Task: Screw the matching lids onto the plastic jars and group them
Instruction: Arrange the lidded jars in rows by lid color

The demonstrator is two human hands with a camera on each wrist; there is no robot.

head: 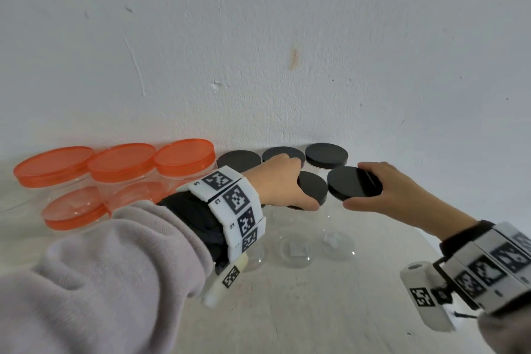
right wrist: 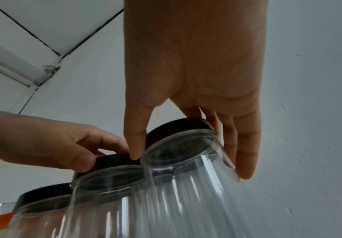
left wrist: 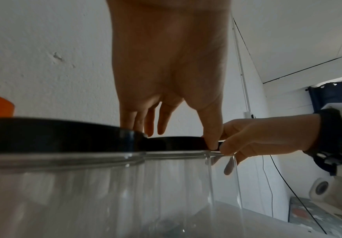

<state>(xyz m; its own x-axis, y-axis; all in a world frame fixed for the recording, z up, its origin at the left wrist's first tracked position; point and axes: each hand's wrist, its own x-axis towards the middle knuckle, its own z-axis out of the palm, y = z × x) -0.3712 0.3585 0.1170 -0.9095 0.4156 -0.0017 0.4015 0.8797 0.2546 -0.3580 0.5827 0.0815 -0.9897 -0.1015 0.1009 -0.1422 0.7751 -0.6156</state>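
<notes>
Head view: beside the wall (head: 258, 37), orange-lidded jars (head: 123, 164) stand left of black-lidded clear jars (head: 326, 156), whose contents cannot be made out. The left hand (head: 283, 181) grasps one black lid (head: 313, 187); the right hand (head: 382, 195) grasps a second, tilted lid (head: 355, 182).

Left wrist view: the left hand's fingers (left wrist: 161, 117) curl over a level lid (left wrist: 174, 143) on its upright jar (left wrist: 178, 190).

Right wrist view: the right hand's thumb and fingers (right wrist: 245, 145) clasp the lid (right wrist: 178, 127) atop a jar (right wrist: 186, 185).

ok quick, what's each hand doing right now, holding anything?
Left hand: grips the black lid of a clear jar, fingers curled round its rim.
Right hand: grips the neighbouring jar's black lid, thumb and fingers on its rim.
</notes>
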